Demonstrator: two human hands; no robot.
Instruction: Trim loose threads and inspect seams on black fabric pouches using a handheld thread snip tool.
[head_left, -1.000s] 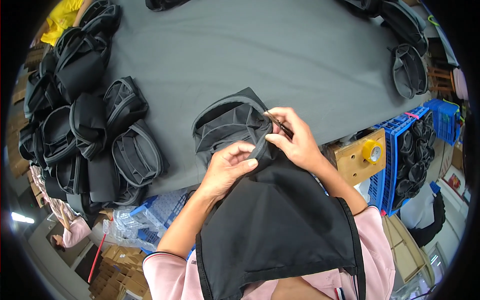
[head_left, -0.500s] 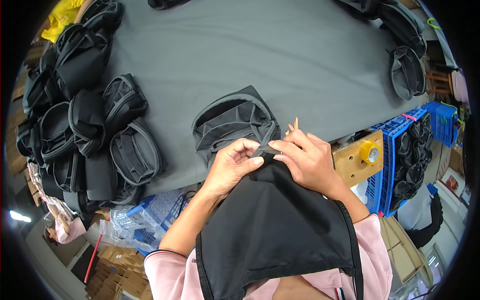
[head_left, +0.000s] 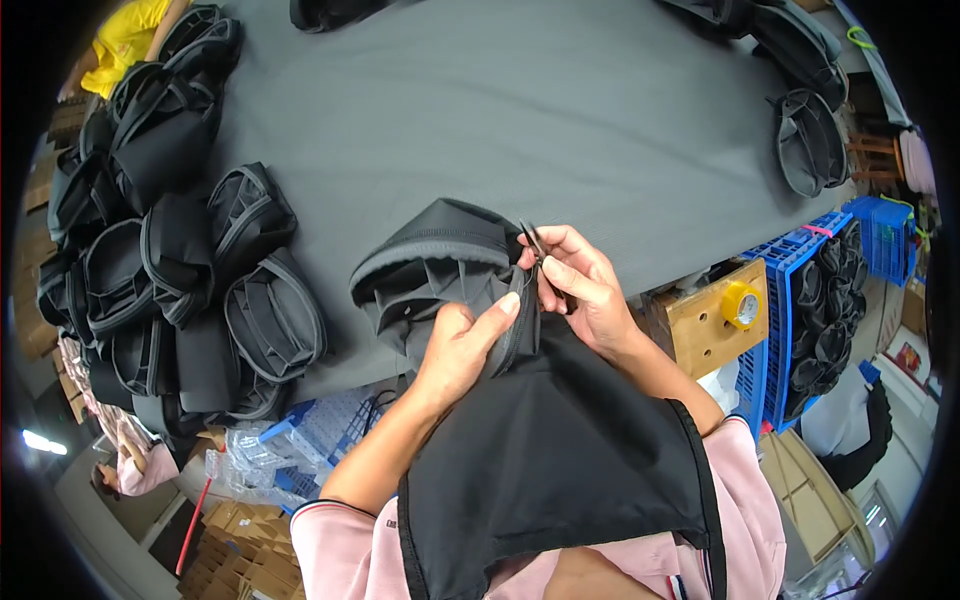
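Note:
A black and grey fabric bag piece [head_left: 430, 270] lies at the near edge of the grey table [head_left: 520, 120], and its black cloth drapes down over my lap. My left hand [head_left: 462, 345] presses the fabric edge from the left, thumb stretched along a seam. My right hand [head_left: 582, 285] pinches a small thin black tool [head_left: 530, 238] at the top of that seam, fingers closed on it. Both hands touch the same fabric piece.
A heap of finished black bags [head_left: 170, 270] lies at the table's left. More black bags [head_left: 805, 140] sit at the far right. Blue crates [head_left: 810, 300] with black parts and a yellow tape roll [head_left: 742, 303] on a wooden block stand to the right.
The bag piece has been pulled nearer and turned. My left hand slid lower along the seam, and my right hand now holds the thin tool at the seam's top.

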